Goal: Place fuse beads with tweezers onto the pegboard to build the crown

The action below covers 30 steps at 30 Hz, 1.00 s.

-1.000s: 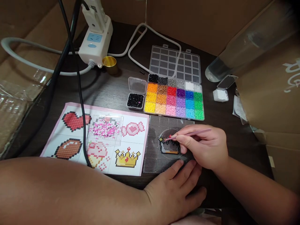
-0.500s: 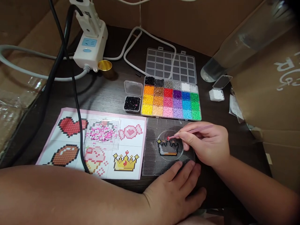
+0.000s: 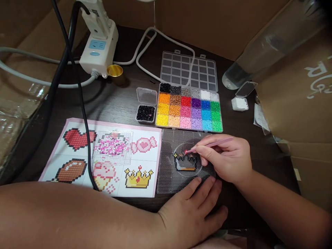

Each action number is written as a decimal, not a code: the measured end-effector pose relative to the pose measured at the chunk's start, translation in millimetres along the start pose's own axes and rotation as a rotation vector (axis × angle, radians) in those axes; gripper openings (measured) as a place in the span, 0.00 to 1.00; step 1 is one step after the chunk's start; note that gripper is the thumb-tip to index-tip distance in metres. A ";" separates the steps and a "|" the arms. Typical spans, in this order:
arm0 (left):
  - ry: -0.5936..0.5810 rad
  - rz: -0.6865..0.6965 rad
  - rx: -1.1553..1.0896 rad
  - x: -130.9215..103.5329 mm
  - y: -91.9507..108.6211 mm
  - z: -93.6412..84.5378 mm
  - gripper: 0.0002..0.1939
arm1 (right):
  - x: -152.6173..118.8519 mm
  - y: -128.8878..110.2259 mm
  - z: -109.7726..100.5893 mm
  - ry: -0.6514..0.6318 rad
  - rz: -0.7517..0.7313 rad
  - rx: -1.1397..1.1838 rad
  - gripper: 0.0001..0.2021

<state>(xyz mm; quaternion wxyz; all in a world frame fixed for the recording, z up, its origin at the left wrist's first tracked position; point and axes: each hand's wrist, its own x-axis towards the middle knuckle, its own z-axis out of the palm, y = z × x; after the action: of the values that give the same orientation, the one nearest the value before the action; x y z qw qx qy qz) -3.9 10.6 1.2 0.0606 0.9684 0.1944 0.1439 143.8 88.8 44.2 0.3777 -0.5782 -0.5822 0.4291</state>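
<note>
My right hand [image 3: 227,157] pinches a pair of pink tweezers [image 3: 214,143], whose tips touch the top of a part-filled bead crown [image 3: 185,162]. Red beads show by the tips; whether the tips grip one is too small to tell. Black beads outline the crown, with a yellow cluster at its left point and an orange strip low down. It lies on a clear pegboard [image 3: 164,180] marked with a ring. Fingers spread, my left hand [image 3: 194,207] rests flat at the board's near edge. Left of the board, a pattern sheet [image 3: 153,157] shows a printed yellow crown [image 3: 138,178].
Behind the board stands an open bead box [image 3: 190,109] with many colours, its lid folded back. Small boxes hold black beads [image 3: 145,113] and white pieces [image 3: 240,103]. A loaded clear pegboard [image 3: 112,148] covers part of the sheet. A black cable [image 3: 81,100] crosses it near a power strip [image 3: 100,52].
The tweezers tips have shifted slightly down at the crown's top, and the tweezers lie a little flatter. My left hand stays in place. The whole view has moved very slightly.
</note>
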 end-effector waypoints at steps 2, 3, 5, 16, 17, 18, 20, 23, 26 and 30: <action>0.008 0.000 0.001 -0.5 0.3 0.6 0.18 | -0.1 0.5 -0.1 0.007 -0.009 0.004 0.05; 0.008 0.000 0.003 -0.7 0.3 0.8 0.18 | -0.1 0.7 -0.2 0.009 -0.010 0.004 0.05; 0.006 0.003 0.009 -0.8 0.0 0.7 0.18 | -0.1 0.7 -0.4 0.010 -0.008 -0.001 0.05; 0.030 0.005 0.012 -0.5 0.9 2.6 0.18 | -0.3 -0.3 -2.2 -0.006 0.000 -0.030 0.06; 0.031 0.005 0.013 -0.6 1.0 2.9 0.18 | -0.2 -0.3 -2.4 -0.003 -0.001 -0.024 0.06; 0.029 0.005 0.015 -0.7 0.9 3.0 0.18 | 0.0 -0.4 -2.6 0.000 -0.002 -0.016 0.06; 0.026 0.005 0.019 -0.9 0.8 3.0 0.18 | 0.5 -0.4 -2.8 0.005 -0.013 -0.002 0.06; 0.024 0.003 0.014 -0.9 0.5 2.7 0.18 | 1.5 -0.4 -3.0 -0.003 -0.029 0.000 0.06; 0.028 0.001 0.011 -0.5 0.5 2.2 0.19 | 2.3 -0.4 -3.3 -0.021 -0.019 0.007 0.06; 0.033 0.000 0.016 -0.2 0.8 2.0 0.19 | 3.0 -0.5 -4.3 -0.037 -0.006 0.011 0.06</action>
<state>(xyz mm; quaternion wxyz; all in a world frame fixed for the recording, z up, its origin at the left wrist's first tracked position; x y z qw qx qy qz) -3.1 9.7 -0.6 0.0496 0.9663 0.1967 0.1584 147.6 92.0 46.0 0.3713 -0.5663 -0.5884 0.4418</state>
